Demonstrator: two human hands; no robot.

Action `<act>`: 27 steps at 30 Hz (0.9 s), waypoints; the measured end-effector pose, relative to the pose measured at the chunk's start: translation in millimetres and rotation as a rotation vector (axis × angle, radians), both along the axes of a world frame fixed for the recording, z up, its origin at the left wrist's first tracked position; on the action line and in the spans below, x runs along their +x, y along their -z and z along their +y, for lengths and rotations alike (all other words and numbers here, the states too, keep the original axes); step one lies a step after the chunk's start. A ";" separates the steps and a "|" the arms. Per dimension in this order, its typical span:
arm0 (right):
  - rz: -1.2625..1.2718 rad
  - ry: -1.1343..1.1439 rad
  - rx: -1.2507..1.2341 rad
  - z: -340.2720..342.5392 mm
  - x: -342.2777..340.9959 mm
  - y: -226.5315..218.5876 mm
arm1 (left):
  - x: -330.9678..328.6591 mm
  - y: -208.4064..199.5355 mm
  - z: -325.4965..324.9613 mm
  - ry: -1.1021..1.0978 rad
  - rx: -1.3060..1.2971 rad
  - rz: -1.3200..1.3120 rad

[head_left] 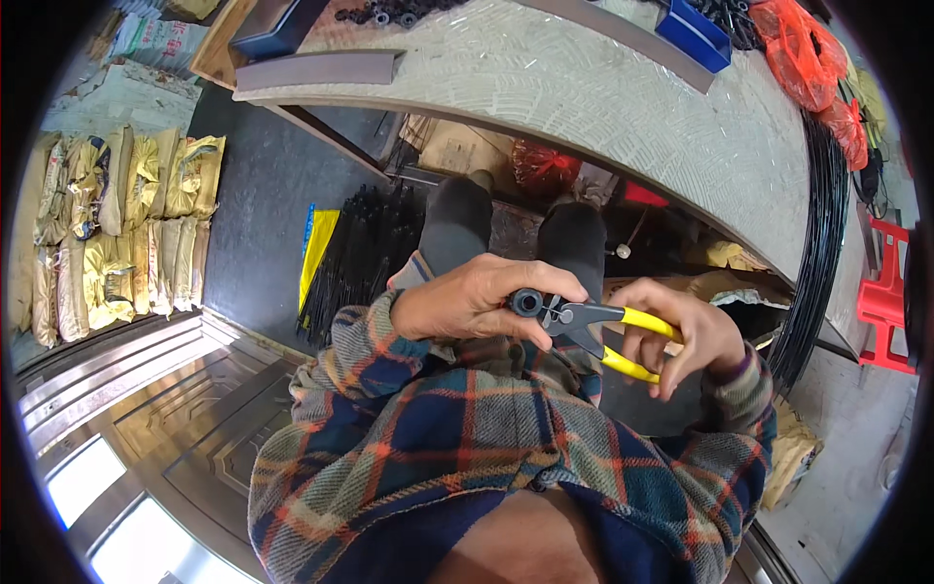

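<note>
My left hand is closed around a short black tubular part, its round open end facing up between thumb and fingers. In my right hand is a pair of cutting pliers with yellow handles. The handles are spread apart, with my fingers around and between them. The dark jaws of the pliers lie right beside the black part, near my left fingertips; whether they touch or grip it is hard to make out. Both hands are held over my lap.
Ahead stands a worktable bearing black rings, a blue bin and a red plastic bag. Long black strands hang over its right side. More black strips stand at left, near stacked sacks. A red stool is at far right.
</note>
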State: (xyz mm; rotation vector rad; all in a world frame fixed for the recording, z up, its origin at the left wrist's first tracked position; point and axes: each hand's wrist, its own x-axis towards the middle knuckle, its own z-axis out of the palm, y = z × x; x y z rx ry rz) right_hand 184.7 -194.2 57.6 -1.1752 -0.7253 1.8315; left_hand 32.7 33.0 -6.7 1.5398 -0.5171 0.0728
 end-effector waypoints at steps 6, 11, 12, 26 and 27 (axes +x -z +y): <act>-1.688 0.050 0.380 -1.0 -27.8 -2.6 | 4.7 -3.2 -5.5 -0.160 -0.059 0.044; -0.005 0.026 0.043 -8.7 -8.5 19.0 | 8.5 -5.9 2.3 0.099 -0.036 0.054; -0.141 0.117 0.140 -5.6 -9.4 17.8 | 7.6 -4.4 1.4 0.103 -0.034 0.050; -1.650 0.338 0.556 33.6 -32.6 66.3 | 0.9 6.9 -21.7 -0.662 -0.074 0.077; -1.622 0.359 0.563 35.5 -32.5 71.2 | 4.8 3.5 -25.4 -0.757 0.013 0.099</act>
